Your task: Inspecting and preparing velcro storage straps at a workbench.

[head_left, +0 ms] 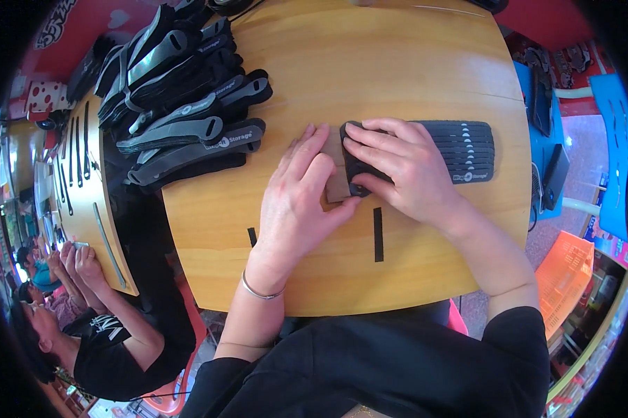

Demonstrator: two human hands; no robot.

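Observation:
A flat bundle of black fabric straps [471,150] with pale printed marks lies on the wooden table, its overlapping edges fanned evenly. My right hand [408,164] is curled over the left end of these straps, fingers and thumb closed around it. A brown cardboard piece [336,177] sits against that end. My left hand [296,191] has bent fingers along the cardboard's left side and its thumb at the near edge, next to my right thumb. The contact under my left fingertips is partly hidden. Two short black strips lie nearby: one strip [378,235] below my right hand, another strip [252,237] beside my left wrist.
A tall heap of bundled black and grey straps [188,97] covers the table's far left. Another person [119,327] works at a side table [105,223] on the left, where several thin strips lie. An orange crate [565,279] stands right of the table [397,63], near blue surfaces.

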